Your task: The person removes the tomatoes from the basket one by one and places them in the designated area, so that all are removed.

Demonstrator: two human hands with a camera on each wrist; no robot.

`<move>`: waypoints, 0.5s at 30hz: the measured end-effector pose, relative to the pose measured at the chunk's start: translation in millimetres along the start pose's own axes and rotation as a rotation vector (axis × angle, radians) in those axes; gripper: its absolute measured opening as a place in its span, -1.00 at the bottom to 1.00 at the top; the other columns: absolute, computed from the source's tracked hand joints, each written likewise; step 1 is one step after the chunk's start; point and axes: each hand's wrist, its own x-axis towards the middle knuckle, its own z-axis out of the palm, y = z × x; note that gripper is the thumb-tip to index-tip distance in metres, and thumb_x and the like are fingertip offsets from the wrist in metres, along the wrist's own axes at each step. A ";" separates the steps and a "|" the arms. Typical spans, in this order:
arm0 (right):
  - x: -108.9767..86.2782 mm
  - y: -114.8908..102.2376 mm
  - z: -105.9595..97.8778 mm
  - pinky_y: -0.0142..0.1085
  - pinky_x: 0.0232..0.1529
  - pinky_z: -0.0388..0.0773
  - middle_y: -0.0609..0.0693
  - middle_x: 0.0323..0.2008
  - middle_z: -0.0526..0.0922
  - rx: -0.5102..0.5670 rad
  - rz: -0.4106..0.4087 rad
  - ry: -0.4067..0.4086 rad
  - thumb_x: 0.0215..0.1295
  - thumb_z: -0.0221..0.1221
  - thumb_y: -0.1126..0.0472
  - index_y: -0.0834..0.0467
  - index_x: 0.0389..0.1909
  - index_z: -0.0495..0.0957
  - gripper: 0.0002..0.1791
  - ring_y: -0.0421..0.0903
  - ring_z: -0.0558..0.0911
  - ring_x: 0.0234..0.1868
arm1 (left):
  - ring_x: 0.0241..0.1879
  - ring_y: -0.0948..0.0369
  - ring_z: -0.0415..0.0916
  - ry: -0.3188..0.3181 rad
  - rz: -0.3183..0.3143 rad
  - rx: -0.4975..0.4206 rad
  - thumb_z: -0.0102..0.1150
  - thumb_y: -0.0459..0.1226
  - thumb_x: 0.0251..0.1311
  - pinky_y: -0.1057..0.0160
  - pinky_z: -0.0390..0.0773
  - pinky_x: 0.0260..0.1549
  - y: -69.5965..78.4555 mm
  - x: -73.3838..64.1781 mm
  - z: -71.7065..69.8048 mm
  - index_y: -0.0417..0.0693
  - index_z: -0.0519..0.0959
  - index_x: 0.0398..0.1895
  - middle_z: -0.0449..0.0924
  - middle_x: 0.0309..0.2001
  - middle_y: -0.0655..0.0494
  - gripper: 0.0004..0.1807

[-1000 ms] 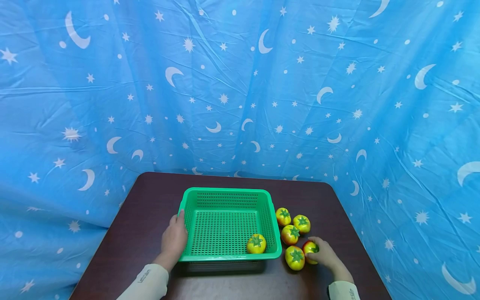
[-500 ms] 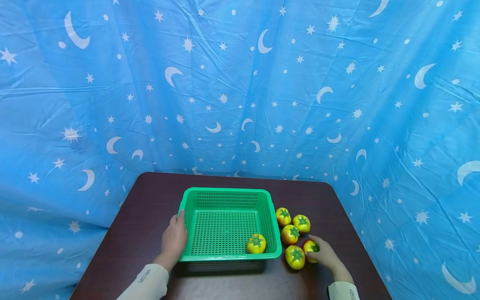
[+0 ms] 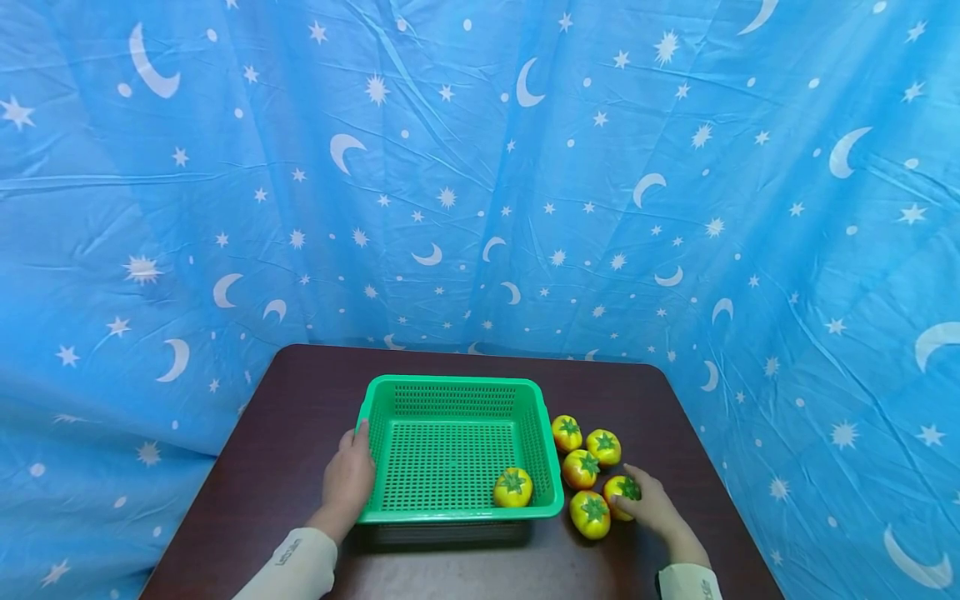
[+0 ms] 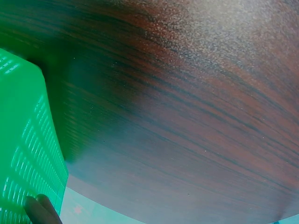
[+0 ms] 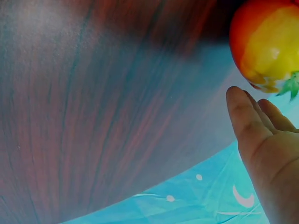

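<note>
My left hand (image 3: 350, 475) grips the left rim of a green plastic basket (image 3: 551, 467), thumb on top; its fingertips (image 4: 39, 210) show against the outer wall in the left wrist view. One yellow tomato (image 3: 513, 487) with a green star-shaped top sits in the basket's near right corner. To the right of the basket, my right hand (image 3: 654, 506) is spread beside a yellow-red tomato (image 3: 617, 492), thumb close over its near side. In the right wrist view the fingers are extended below a red-yellow tomato (image 5: 264, 46).
Several more tomatoes (image 3: 581, 469) cluster on the dark brown table (image 3: 315, 392) along the basket's right side. One tomato (image 3: 590, 515) lies just left of the right hand. A blue curtain (image 3: 480, 208) with moons and stars hangs behind and at both sides.
The tomato by my right hand has turned from tilted to upright, green top up. The right fingers have spread away from it. The left hand and basket have not moved.
</note>
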 end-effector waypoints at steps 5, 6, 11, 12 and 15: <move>-1.1 -5.6 -6.8 0.34 0.34 0.28 0.49 0.41 0.22 -0.024 -0.023 0.023 0.33 0.25 0.09 0.40 0.46 0.17 -0.18 0.46 0.26 0.39 | 0.04 -0.22 0.57 0.001 0.001 0.000 -0.04 -0.40 0.43 -0.24 0.57 0.01 0.6 0.1 -0.5 -0.24 0.11 0.55 0.38 0.28 -0.38 -0.35; -2.0 -7.6 -8.7 0.35 0.33 0.28 0.50 0.41 0.21 -0.039 -0.032 0.035 0.33 0.25 0.08 0.40 0.46 0.17 -0.18 0.47 0.25 0.39 | 0.04 -0.22 0.57 0.001 0.001 0.000 -0.04 -0.40 0.43 -0.24 0.57 0.01 0.6 0.1 -0.5 -0.24 0.11 0.55 0.38 0.28 -0.38 -0.35; -6.2 -26.1 -20.7 0.43 0.34 0.18 0.50 0.44 0.14 -0.113 -0.072 0.100 0.35 0.24 0.04 0.34 0.48 0.17 -0.18 0.53 0.14 0.42 | 0.05 -0.21 0.57 -0.005 -0.004 -0.006 -0.05 -0.39 0.45 -0.24 0.57 0.01 1.1 -0.6 -1.3 -0.22 0.10 0.56 0.38 0.29 -0.37 -0.36; -6.6 -31.5 -23.4 0.44 0.33 0.17 0.50 0.45 0.13 -0.127 -0.086 0.111 0.35 0.23 0.04 0.33 0.48 0.17 -0.19 0.54 0.12 0.42 | 0.04 -0.21 0.57 -0.006 -0.004 -0.007 -0.06 -0.39 0.45 -0.24 0.57 0.01 1.1 -0.8 -1.5 -0.22 0.10 0.56 0.38 0.29 -0.37 -0.36; -6.5 -48.8 -31.1 0.45 0.35 0.14 0.48 0.47 0.09 -0.146 -0.137 0.129 0.36 0.22 0.04 0.29 0.50 0.16 -0.19 0.53 0.07 0.45 | 0.04 -0.21 0.57 -0.008 -0.007 -0.009 -0.06 -0.39 0.45 -0.24 0.57 0.01 1.0 -1.1 -1.6 -0.22 0.10 0.56 0.38 0.29 -0.37 -0.36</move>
